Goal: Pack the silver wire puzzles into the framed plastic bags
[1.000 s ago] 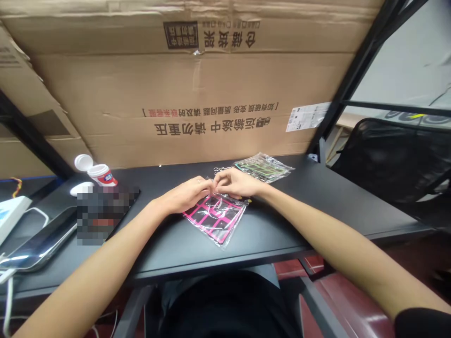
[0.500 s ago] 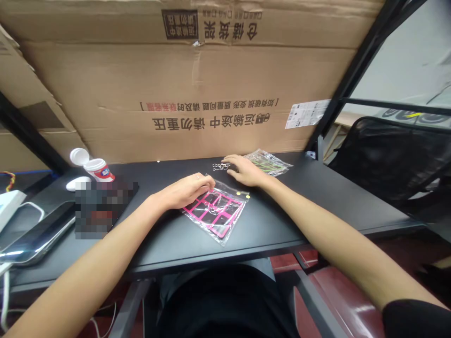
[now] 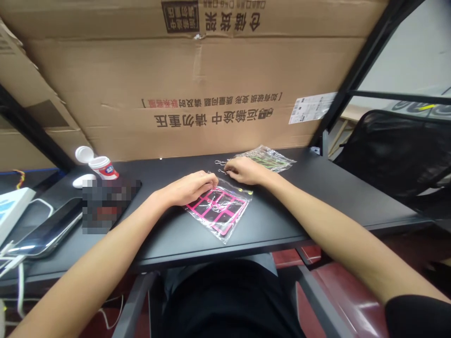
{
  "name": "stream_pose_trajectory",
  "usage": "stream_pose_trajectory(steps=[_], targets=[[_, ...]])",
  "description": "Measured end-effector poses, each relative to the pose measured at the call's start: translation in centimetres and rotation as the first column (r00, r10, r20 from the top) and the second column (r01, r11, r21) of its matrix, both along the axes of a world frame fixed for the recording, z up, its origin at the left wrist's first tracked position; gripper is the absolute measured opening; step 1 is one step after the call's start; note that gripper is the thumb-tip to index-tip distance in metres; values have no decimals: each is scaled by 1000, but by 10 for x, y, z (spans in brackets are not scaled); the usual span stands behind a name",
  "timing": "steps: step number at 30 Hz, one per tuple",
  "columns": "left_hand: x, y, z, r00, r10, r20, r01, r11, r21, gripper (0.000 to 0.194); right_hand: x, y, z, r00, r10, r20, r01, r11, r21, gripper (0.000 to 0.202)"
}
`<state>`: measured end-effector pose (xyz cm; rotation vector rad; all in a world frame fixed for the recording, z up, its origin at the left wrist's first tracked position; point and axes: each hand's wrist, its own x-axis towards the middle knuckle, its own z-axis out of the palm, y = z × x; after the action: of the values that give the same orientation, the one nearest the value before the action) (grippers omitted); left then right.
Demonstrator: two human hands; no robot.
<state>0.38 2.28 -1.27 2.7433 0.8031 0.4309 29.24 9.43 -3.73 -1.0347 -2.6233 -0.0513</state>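
Observation:
A clear zip bag [image 3: 225, 231] lies on the dark desk with a pink grid-shaped piece [image 3: 201, 212] inside. Small metal ring pieces [image 3: 213, 205] show through the plastic over the pink grid. My left hand [image 3: 192, 188] pinches the bag's upper left edge near its opening. Several loose silvery ring pieces [image 3: 220, 162] lie on the desk behind the bag. Over them my right hand [image 3: 243, 170] is closed, its fingertips pinching at a small metal ring piece [image 3: 221, 171]. My fingers partly hide that piece. Another clear bag [image 3: 278, 157] with a green grid piece lies behind my right hand.
A cardboard sheet [image 3: 211, 65] stands along the desk's back. To the left are an open white bottle [image 3: 102, 166], a white oval object [image 3: 84, 181], a phone [image 3: 49, 230] with a cable, and a blurred dark item [image 3: 123, 202]. A black chair [image 3: 398, 150] stands at right.
My right hand's fingers have closed from a spread pose and come down over the loose metal pieces. My left hand stays at the bag's edge. The whole view has shifted slightly.

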Motion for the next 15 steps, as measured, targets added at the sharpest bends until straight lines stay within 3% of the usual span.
stream_pose_trajectory(steps=[5,10,13,15], targets=[[-1,3,-2,1000,-4,-6,4,1000,3,21,-2,-3,0,999,-49,-8,49,999,3,19],[-1,3,-1,1000,0,-13,1,1000,5,20,-3,-4,-2,950,-24,-310,28,1000,9,11],[0,2,-1,1000,15,-13,-15,1000,0,21,-5,-6,1,833,-114,-541,19,984,-178,13],[0,1,-1,1000,28,-12,-28,1000,-5,22,-7,-10,4,767,-155,-622,-108,926,-363,21]])
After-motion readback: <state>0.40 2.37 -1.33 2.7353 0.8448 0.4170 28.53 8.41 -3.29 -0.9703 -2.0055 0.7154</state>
